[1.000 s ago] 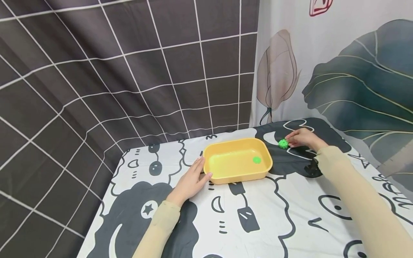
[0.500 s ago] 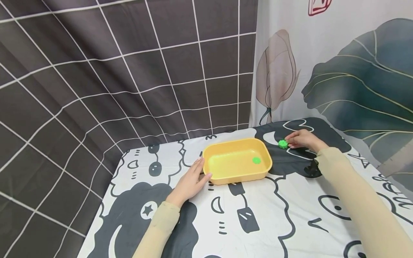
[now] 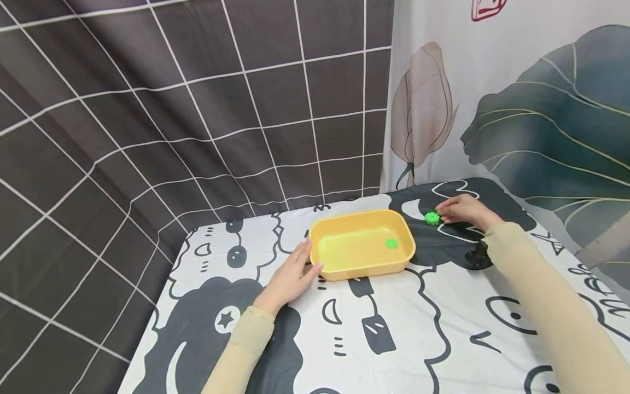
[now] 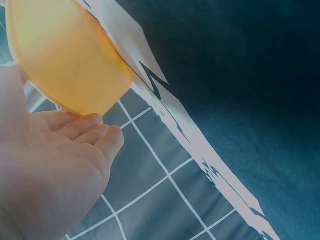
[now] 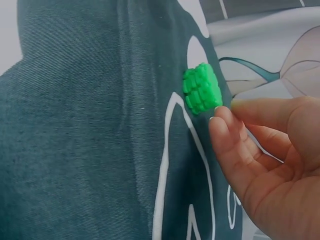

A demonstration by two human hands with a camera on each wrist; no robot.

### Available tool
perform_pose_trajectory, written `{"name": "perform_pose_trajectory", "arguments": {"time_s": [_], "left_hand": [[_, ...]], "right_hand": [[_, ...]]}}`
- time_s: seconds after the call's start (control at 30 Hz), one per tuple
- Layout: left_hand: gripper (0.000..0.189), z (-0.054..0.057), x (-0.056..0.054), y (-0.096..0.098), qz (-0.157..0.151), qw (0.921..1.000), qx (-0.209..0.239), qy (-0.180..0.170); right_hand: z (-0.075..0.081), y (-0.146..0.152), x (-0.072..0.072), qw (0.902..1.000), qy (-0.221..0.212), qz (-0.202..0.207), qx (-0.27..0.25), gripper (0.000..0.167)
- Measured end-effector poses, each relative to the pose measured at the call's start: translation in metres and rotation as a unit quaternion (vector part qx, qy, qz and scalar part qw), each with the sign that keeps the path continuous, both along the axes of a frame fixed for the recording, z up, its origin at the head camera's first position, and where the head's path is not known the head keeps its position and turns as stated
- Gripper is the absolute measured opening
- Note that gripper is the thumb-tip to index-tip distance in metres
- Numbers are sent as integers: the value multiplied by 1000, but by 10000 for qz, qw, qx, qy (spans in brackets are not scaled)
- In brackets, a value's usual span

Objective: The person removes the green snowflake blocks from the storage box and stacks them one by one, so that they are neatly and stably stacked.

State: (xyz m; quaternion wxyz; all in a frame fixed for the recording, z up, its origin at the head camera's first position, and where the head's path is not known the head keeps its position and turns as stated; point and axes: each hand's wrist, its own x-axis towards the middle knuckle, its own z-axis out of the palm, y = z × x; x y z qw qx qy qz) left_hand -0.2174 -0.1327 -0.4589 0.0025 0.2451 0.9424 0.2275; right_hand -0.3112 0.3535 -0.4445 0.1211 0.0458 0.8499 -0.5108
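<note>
A yellow tray (image 3: 361, 272) sits on the patterned cloth, with a flat green disc (image 3: 391, 243) inside near its right end. My left hand (image 3: 290, 276) lies along the tray's left end, fingers extended and touching the wall; the left wrist view shows the fingertips right at the tray's rim. To the right of the tray, my right hand (image 3: 465, 210) pinches the edge of a small green toothed piece (image 5: 202, 89) between thumb and fingertips. Notched layers, like stacked toothed discs, show along its side. It is over a dark patch of the cloth.
The black-and-white cartoon cloth (image 3: 364, 366) covers the work surface. A dark curtain with a white grid (image 3: 236, 120) hangs behind and to the left. A pale curtain with plant prints (image 3: 443, 109) hangs at the back right.
</note>
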Motion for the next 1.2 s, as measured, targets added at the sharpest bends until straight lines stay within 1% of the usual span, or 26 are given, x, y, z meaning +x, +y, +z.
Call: {"name": "perform_pose_trajectory", "arguments": {"time_s": [0.17,0.4,0.57,0.77,0.93,1.07,1.2], "left_hand": [[80,1,0,0,-5,10000,-44,-11],[79,3,0,0,-15,10000,-42,6],[79,4,1,0,-42,10000,-40,17],[79,5,1,-1,-41,10000,-59,11],[79,5,0,-2,-26,10000,-74,16],[79,4,0,-3,-56,10000,-61,27],[79,4,-1,-3,-105,9999,-80,55]], "right_hand": [[8,0,-2,9998,74,-15,176,38],[27,-4,-7,9993,286,197,170,42],[39,-16,-8,9978,415,389,348,43],[57,-39,-7,9950,450,755,483,45],[75,-61,-7,9893,660,1125,649,46],[85,-78,-7,9836,809,1432,744,42],[92,-91,-7,9786,894,1677,793,38]]}}
